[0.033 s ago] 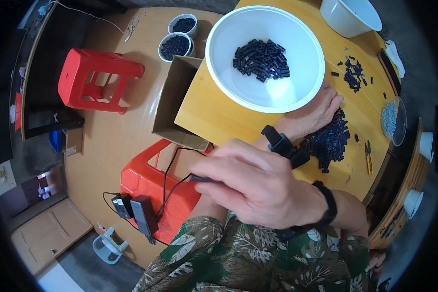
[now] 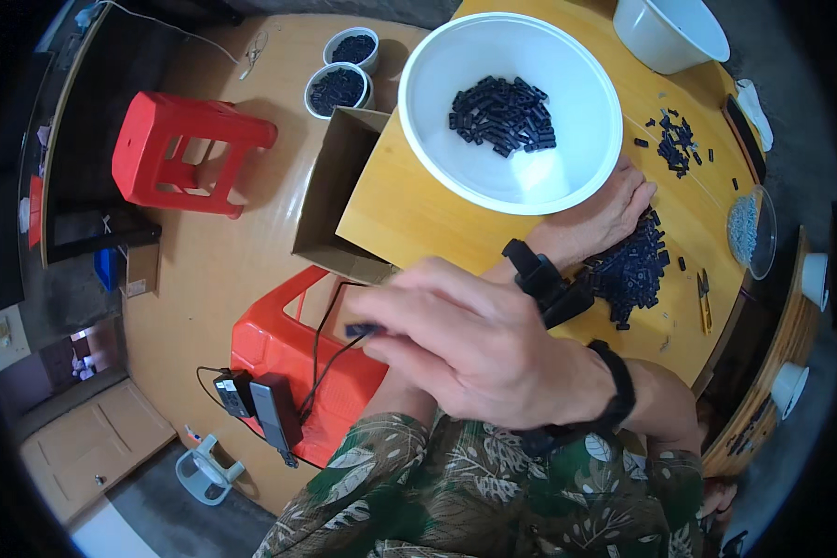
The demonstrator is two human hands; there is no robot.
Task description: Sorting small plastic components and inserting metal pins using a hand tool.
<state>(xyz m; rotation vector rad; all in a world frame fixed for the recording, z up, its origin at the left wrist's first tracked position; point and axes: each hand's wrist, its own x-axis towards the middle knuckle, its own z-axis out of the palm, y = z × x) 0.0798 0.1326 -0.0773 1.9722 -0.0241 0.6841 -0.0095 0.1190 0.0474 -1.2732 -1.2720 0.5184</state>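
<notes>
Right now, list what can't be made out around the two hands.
Head view, left hand: fingertips buried in the pile of black pieces, grip unclear.
Head view, small dark piece pinched by right hand: blurred, too small to identify.
Head view, clear dish: contents too small to tell.

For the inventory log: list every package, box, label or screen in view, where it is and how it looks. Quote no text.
Cardboard box: open, brown, on the floor against the table's left edge, beside the red stools.
Small brown carton: on the floor at far left, next to a blue thing.
Dark flat device: on the near red stool, cabled; whether it has a screen cannot be told.
No labels or signs can be made out.
</notes>
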